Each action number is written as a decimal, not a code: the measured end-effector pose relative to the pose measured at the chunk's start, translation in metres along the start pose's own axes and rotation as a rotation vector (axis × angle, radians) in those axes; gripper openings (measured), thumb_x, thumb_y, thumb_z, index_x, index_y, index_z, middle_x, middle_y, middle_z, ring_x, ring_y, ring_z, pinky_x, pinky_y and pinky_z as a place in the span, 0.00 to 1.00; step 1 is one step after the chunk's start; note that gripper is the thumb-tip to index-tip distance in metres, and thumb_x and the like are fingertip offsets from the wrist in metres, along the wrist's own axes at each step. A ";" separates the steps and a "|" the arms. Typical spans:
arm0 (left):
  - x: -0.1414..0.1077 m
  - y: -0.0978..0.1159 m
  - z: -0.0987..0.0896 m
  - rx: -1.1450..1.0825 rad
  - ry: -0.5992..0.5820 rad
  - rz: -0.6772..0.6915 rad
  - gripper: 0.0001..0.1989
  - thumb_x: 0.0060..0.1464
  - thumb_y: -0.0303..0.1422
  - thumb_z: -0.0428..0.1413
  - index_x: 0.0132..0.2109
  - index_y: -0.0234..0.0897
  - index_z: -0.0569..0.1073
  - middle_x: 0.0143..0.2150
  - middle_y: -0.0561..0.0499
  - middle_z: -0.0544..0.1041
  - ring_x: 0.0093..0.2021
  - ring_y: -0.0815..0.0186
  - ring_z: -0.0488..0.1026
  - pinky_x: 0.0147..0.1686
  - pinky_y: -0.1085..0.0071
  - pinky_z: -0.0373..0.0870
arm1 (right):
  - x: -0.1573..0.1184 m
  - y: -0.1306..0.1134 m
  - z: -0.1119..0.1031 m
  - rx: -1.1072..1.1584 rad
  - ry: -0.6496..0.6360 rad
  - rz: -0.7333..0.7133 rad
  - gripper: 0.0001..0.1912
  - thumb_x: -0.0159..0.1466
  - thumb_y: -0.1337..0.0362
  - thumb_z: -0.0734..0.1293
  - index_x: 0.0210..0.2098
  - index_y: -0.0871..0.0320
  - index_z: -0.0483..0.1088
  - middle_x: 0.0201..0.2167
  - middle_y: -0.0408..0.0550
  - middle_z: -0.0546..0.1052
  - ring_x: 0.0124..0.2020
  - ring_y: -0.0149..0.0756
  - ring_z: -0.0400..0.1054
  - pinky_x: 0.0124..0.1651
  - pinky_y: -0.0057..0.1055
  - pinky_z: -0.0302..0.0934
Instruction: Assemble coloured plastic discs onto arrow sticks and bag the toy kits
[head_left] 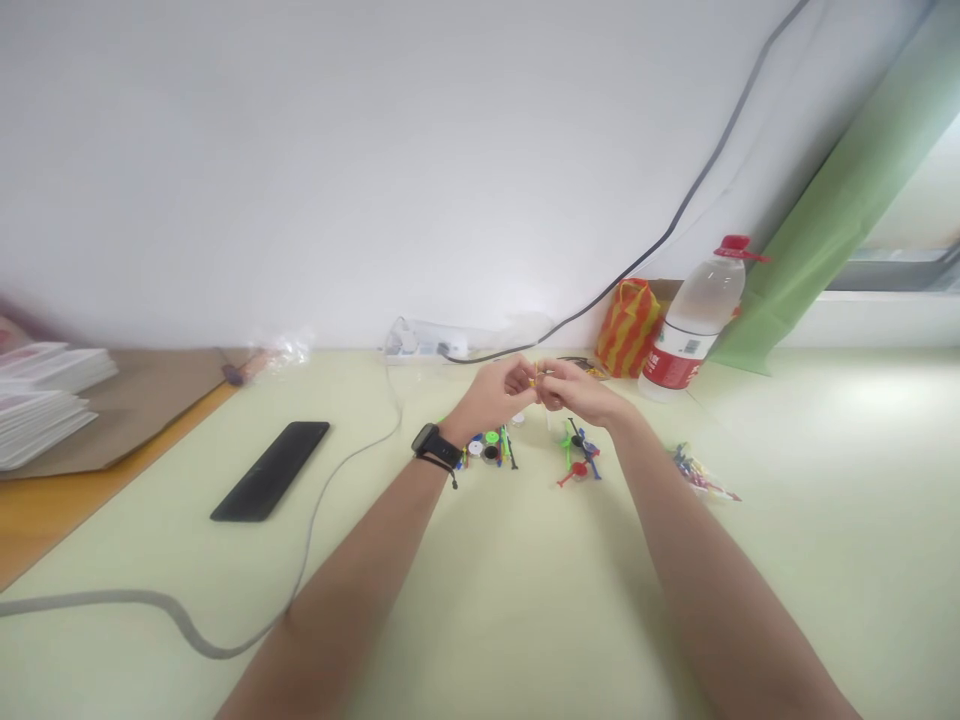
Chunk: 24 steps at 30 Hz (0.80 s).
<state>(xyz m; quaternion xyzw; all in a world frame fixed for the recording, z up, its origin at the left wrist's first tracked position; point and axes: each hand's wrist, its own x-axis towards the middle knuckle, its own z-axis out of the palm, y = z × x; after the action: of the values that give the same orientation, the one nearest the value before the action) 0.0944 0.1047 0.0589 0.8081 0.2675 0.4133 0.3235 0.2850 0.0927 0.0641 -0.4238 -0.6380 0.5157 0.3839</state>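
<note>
My left hand (496,392), with a black watch on its wrist, and my right hand (574,390) meet above the table. Their fingers are closed around a small yellow piece (535,376), mostly hidden between them. Below and beside my left hand lie small coloured plastic parts (491,450), among them white, green and black round pieces and thin sticks. Under my right hand sits a group of green, blue, black and red pieces (580,455) with thin arms.
A black phone-like slab (271,472) and a grey cable (322,500) lie at the left. Farther left are stacked white cards (45,420) on cardboard. A large bottle (690,325), a striped bag (628,325) and more coloured pieces (701,475) are at the right.
</note>
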 end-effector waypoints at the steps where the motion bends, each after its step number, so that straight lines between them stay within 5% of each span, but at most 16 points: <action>1: 0.000 0.000 0.001 0.003 -0.009 0.001 0.06 0.57 0.29 0.56 0.42 0.35 0.74 0.35 0.52 0.78 0.33 0.69 0.74 0.35 0.73 0.71 | 0.001 0.000 0.001 -0.064 0.035 0.023 0.05 0.58 0.64 0.64 0.35 0.54 0.66 0.22 0.37 0.64 0.22 0.27 0.56 0.26 0.25 0.52; 8: -0.005 -0.007 0.016 0.190 -0.130 -0.022 0.02 0.55 0.31 0.60 0.35 0.36 0.76 0.37 0.51 0.81 0.39 0.64 0.78 0.41 0.69 0.73 | 0.009 0.025 -0.010 -0.405 0.288 0.219 0.15 0.62 0.64 0.62 0.47 0.58 0.70 0.31 0.47 0.72 0.27 0.34 0.63 0.27 0.28 0.57; 13: -0.012 -0.019 0.027 0.487 -0.286 0.017 0.04 0.54 0.30 0.62 0.38 0.40 0.81 0.40 0.51 0.83 0.43 0.60 0.77 0.46 0.66 0.71 | 0.017 0.040 -0.021 -0.677 0.388 0.287 0.17 0.63 0.65 0.64 0.51 0.62 0.71 0.45 0.58 0.77 0.45 0.43 0.70 0.41 0.32 0.62; 16: -0.015 -0.026 0.028 0.550 -0.289 0.007 0.04 0.54 0.29 0.62 0.37 0.41 0.81 0.38 0.49 0.82 0.43 0.57 0.76 0.46 0.64 0.70 | 0.014 0.033 -0.027 -0.797 0.262 0.312 0.11 0.62 0.63 0.67 0.41 0.61 0.76 0.43 0.56 0.80 0.46 0.44 0.71 0.42 0.31 0.62; 19: -0.017 -0.030 0.026 0.587 -0.282 0.002 0.06 0.56 0.30 0.60 0.40 0.42 0.82 0.37 0.49 0.81 0.45 0.56 0.76 0.48 0.63 0.70 | 0.004 0.019 -0.029 -0.856 0.021 0.361 0.08 0.56 0.59 0.73 0.30 0.58 0.78 0.32 0.49 0.81 0.37 0.41 0.73 0.36 0.29 0.61; 24: -0.014 -0.027 0.017 0.617 -0.247 0.000 0.08 0.57 0.32 0.60 0.44 0.41 0.81 0.43 0.46 0.82 0.50 0.53 0.74 0.51 0.61 0.69 | -0.008 0.006 -0.024 -0.935 -0.178 0.436 0.08 0.45 0.63 0.78 0.25 0.56 0.79 0.27 0.45 0.80 0.30 0.38 0.71 0.31 0.30 0.58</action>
<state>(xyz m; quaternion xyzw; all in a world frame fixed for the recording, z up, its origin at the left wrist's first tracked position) 0.0972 0.1074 0.0242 0.9119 0.3389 0.2117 0.0938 0.3104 0.0939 0.0618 -0.6274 -0.7273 0.2776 -0.0181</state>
